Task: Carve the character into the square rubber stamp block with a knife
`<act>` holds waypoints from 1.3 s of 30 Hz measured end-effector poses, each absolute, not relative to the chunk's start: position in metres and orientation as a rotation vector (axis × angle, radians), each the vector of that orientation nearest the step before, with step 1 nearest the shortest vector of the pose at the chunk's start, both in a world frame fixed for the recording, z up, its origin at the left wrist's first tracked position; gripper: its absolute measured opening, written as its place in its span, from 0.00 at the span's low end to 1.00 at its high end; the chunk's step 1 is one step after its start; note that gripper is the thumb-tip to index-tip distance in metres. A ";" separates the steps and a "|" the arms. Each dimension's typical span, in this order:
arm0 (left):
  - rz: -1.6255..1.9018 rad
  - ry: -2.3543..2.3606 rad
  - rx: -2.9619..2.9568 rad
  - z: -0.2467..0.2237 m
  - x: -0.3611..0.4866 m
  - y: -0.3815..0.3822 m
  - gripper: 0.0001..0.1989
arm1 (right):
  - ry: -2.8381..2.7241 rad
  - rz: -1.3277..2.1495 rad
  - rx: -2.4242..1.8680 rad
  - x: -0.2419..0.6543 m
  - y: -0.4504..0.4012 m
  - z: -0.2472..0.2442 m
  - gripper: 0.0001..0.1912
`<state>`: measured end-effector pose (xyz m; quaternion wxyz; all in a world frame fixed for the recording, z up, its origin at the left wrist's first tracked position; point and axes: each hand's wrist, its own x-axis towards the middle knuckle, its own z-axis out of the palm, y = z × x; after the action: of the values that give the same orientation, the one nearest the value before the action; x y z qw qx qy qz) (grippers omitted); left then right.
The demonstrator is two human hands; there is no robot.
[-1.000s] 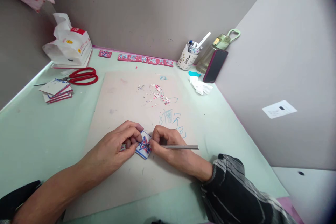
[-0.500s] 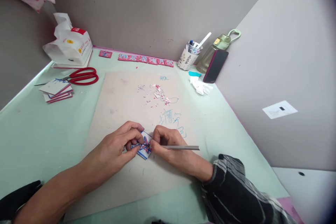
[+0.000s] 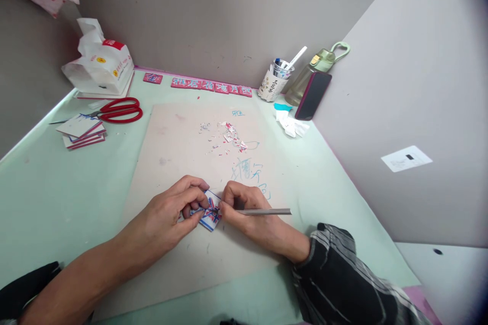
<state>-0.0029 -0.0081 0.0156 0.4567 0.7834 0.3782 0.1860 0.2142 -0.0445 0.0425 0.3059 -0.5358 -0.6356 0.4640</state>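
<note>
My left hand (image 3: 179, 206) is closed, its fingertips gripping the left edge of a small white card (image 3: 214, 198) with a blue border. Red and blue strokes form a character on the card's face. My right hand (image 3: 244, 208) pinches a slim silver craft knife (image 3: 270, 212) like a pen, its handle pointing right. The knife's tip meets the character; the blade itself is too small to make out. Under both hands lies a large grey-beige board (image 3: 152, 269). Red, white and blue scraps (image 3: 231, 136) are scattered on it beyond my hands, among blue pen-drawn characters (image 3: 246, 167).
On the left are red-handled scissors (image 3: 122, 110), a stack of small cards (image 3: 82, 132) and a tissue pack (image 3: 102, 63). A row of red carved tiles (image 3: 211, 86) lines the back. A pen jar (image 3: 273, 83), green bottle (image 3: 305, 81), phone (image 3: 313, 95) and crumpled tissue (image 3: 292, 124) stand right.
The craft knife and my right fingertips have shifted very slightly right. My left hand and the card hold the same place.
</note>
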 end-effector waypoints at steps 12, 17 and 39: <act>0.462 0.923 1.934 0.011 -0.003 -0.006 0.07 | -1.702 1.233 -1.428 0.214 -0.045 0.043 0.15; 0.459 0.938 1.928 0.014 -0.003 -0.008 0.07 | -1.710 1.225 -1.438 0.213 -0.045 0.044 0.15; 0.455 0.940 1.954 0.012 -0.004 -0.008 0.07 | -1.705 1.215 -1.441 0.213 -0.045 0.044 0.15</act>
<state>-0.0038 -0.0082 0.0118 0.4467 0.7890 0.3797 0.1839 0.2128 -0.0447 0.0435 0.2956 -0.5417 -0.6407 0.4568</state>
